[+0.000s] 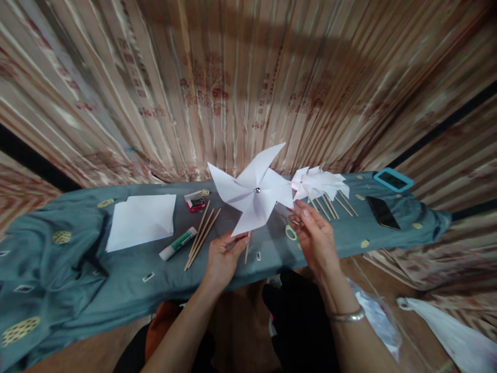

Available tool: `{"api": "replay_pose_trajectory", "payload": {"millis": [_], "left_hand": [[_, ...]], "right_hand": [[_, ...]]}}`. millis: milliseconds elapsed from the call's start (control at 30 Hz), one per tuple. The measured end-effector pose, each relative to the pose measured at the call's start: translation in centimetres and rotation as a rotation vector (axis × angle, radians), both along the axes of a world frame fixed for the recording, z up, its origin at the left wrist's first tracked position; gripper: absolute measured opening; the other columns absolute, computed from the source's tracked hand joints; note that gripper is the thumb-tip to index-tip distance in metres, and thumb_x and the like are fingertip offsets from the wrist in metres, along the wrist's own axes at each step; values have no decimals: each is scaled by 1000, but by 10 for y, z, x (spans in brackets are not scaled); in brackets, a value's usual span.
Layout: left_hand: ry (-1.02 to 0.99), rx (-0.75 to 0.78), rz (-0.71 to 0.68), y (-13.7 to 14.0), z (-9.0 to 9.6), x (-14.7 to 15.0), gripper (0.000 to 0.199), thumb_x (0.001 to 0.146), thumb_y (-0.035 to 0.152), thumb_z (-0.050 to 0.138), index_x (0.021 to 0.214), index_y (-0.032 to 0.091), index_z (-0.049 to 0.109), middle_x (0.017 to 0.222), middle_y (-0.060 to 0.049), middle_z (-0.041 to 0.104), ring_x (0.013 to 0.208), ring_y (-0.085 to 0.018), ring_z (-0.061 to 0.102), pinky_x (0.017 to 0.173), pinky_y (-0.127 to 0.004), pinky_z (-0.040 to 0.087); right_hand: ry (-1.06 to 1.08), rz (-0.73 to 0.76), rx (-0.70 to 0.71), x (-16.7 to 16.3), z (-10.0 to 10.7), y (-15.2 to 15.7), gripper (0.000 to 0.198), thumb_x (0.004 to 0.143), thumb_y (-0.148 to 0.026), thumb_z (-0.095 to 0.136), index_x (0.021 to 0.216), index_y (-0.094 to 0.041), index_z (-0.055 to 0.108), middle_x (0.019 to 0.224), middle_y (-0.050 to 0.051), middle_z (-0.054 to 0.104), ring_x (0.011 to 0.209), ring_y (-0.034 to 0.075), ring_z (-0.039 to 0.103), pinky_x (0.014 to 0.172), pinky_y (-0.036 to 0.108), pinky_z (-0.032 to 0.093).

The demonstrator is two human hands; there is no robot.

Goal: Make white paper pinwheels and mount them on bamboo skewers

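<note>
A white paper pinwheel (267, 202) with a shiny round pin at its centre is held up over the table. My left hand (222, 259) is closed around its thin wooden stick (247, 251), just under the blades. At the lower right blade, my right hand (315, 234) has its thumb and fingers bent together at the blade's tip. Behind that hand, several finished white pinwheels (320, 184) lie overlapping, their sticks towards me. A yellow scissor-like handle (290, 232) shows beside my right fingers; the rest of it is hidden.
On the green cloth-covered table (128, 280) lie a stack of white paper (142, 220), a glue stick (178, 243), several wooden sticks (202, 238) and a small red box of pins (195, 203). A dark phone (382, 212) and a blue-framed device (393, 180) lie right. A patterned curtain (240, 93) hangs behind.
</note>
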State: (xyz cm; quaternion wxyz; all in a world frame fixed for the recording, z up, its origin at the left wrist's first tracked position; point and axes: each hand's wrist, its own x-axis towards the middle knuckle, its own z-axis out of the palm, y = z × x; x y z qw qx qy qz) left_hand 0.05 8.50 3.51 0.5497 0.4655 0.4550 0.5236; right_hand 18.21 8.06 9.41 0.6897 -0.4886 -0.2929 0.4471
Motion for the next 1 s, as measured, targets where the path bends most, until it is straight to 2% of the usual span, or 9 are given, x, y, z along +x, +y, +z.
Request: {"api": "replay_pose_trajectory", "payload": {"millis": [100, 300, 533, 733, 833, 1000], "left_hand": [[33, -6, -13, -4, 0, -2, 19, 67, 31, 73, 80, 19, 79, 85, -5, 77, 84, -23, 69, 86, -34, 51], [60, -18, 0, -8, 1, -6, 18, 66, 32, 73, 79, 19, 78, 85, -6, 77, 85, -23, 69, 86, -35, 51], [53, 9, 28, -4, 1, -9, 15, 67, 31, 72, 77, 22, 78, 83, -4, 76, 82, -21, 69, 84, -32, 51], [40, 7, 55, -3, 3, -8, 16, 66, 30, 73, 78, 21, 78, 83, -5, 76, 82, -21, 68, 83, -31, 51], [50, 24, 56, -4, 4, -7, 15, 67, 31, 72, 77, 21, 78, 82, -5, 76, 81, -21, 68, 81, -31, 51], [46, 17, 44, -4, 9, -6, 16, 67, 29, 71, 78, 19, 78, 84, -6, 76, 82, -21, 68, 81, -30, 52]], "right_hand": [[-51, -59, 36, 7, -2, 4, 43, 56, -35, 86, 94, -21, 71, 87, 0, 71, 73, 11, 63, 65, 23, 49], [-83, -9, -16, 4, -5, 5, 44, 53, -33, 86, 92, -20, 71, 74, -1, 69, 62, 11, 59, 62, 25, 49], [-81, 138, -75, -16, -5, -3, 45, 54, -33, 86, 94, -19, 69, 70, -2, 70, 56, 10, 56, 54, 23, 45], [-46, 227, -111, -34, -7, -8, 48, 55, -33, 86, 96, -20, 65, 68, -3, 70, 56, 10, 58, 54, 22, 45], [6, 248, -116, -40, -7, -11, 46, 53, -32, 87, 91, -20, 65, 64, -4, 68, 55, 9, 57, 53, 20, 45], [4, 333, -112, -51, -5, -17, 39, 58, -32, 85, 89, -20, 67, 64, -4, 69, 55, 10, 58, 55, 21, 46]]}}
